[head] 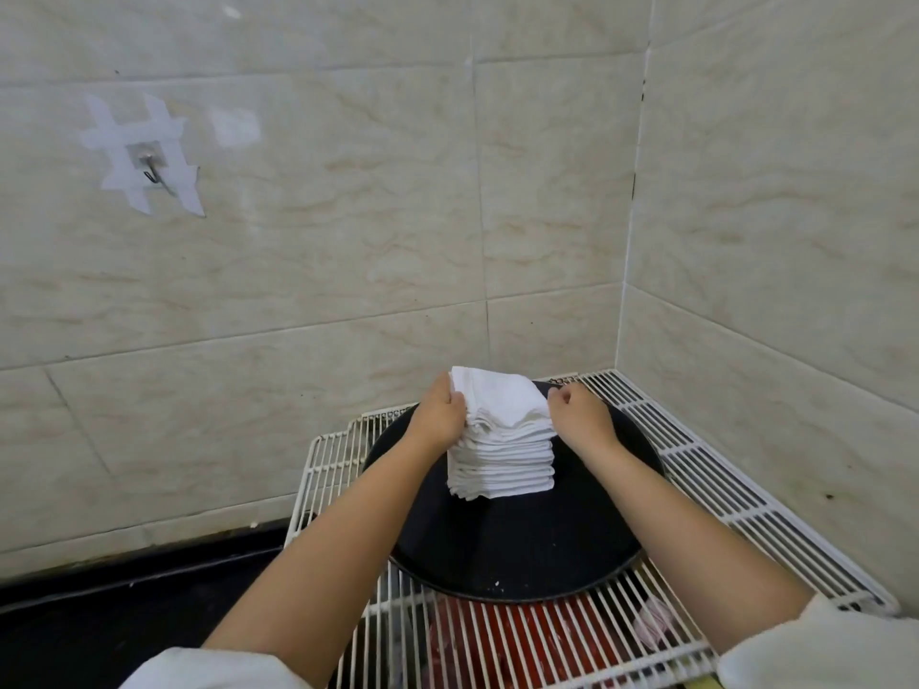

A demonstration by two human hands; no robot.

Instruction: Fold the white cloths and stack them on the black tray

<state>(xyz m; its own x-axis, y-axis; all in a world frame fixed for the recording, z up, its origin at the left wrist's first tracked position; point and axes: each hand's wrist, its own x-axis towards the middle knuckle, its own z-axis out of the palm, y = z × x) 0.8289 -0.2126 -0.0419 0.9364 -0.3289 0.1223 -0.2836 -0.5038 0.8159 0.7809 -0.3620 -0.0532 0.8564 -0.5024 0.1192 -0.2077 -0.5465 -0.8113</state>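
A tall stack of folded white cloths [502, 450] stands on a round black tray [522, 549]. The top cloth [497, 395] lies slightly skewed on the stack. My left hand [440, 415] grips the left edge of the top cloth. At the stack's upper right corner my right hand [579, 415] has its fingers curled and pinches that cloth's right edge. Both forearms reach in over the tray from the near side.
The tray sits on a white wire rack [721, 489] pushed into a tiled corner. Red items [497, 639] show beneath the rack's near bars. A metal hook [154, 166] is taped to the left wall. A dark ledge [124, 589] runs below the left wall.
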